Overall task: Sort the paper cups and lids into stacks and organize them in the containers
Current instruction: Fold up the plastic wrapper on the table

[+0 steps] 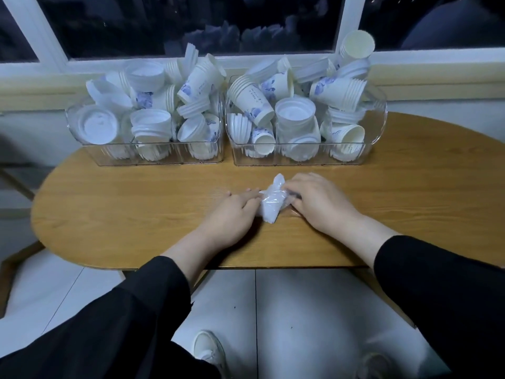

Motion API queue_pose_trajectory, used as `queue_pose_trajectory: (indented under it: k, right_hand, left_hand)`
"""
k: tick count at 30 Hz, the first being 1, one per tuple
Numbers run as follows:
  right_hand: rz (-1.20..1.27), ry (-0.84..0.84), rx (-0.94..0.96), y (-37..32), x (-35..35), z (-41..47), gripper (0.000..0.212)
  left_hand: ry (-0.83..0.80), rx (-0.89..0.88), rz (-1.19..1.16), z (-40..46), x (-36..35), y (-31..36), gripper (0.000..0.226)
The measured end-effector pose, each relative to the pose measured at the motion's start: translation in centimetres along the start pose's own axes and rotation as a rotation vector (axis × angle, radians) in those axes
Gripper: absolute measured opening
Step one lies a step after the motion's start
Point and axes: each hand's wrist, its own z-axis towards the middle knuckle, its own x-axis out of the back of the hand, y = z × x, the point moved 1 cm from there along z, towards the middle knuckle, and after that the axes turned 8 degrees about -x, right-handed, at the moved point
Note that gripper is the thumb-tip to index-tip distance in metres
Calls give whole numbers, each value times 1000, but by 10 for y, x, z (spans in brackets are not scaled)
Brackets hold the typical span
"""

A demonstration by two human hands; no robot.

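Head view:
Held thing: a crumpled clear plastic bag lies on the tabletop, between the two hands — its long axis runs roughly away from the person, slightly tilted.
Left hand: laid against the bag's left side; fingers look fairly straight, so the grip is judged loose, pressing and not pinching.
Right hand: fingers curled over the bag's right edge, gripping it.
Cups and lids: heaped unsorted in the left bin and right bin, both at the far edge, well apart from the hands and straight ahead.
Nearer hand: each bin is matched by the hand on its own side — neither is clearly favoured.
Judgement: sorting is not yet begun; the bag would have to be set aside first.
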Motion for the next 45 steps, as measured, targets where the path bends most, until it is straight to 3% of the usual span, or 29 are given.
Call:
queue_pose_trajectory:
  k: [4,9,14,19,26,34,36,40,42,45]
  right_hand:
    - [12,104,-90,34,30,-28,12]
    - [-13,236,-222,98,99,-103,19]
    - [-27,353,-429,176,158,-226,23]
    - [-65,348,-674,245,162,-351,27]
    - [-117,183,-857,319,90,-434,21]
    - [-248,-84,-935,368,-17,-445,36]
    - [-231,-250,-928,373,-44,-450,42]
    - [-205,-778,-926,377,-96,-471,72]
    - [-198,-820,-894,383,-109,-475,59]
    - [-144,-770,-906,388,-109,-475,59]
  left_hand:
    - [62,-54,-46,-4,-10,24,42]
    - [42,-219,88,9,-52,99,45]
    - [-70,-513,158,19,-136,206,46]
    - [-285,-674,175,31,-231,286,50]
    - [-568,-622,398,64,-338,282,48]
    - [-641,-614,513,110,-408,245,38]
    - [-648,-626,554,116,-424,236,35]
    - [-654,-632,604,120,-450,218,36]
    - [-680,-622,616,120,-460,211,39]
    - [-686,-610,597,120,-464,207,40]
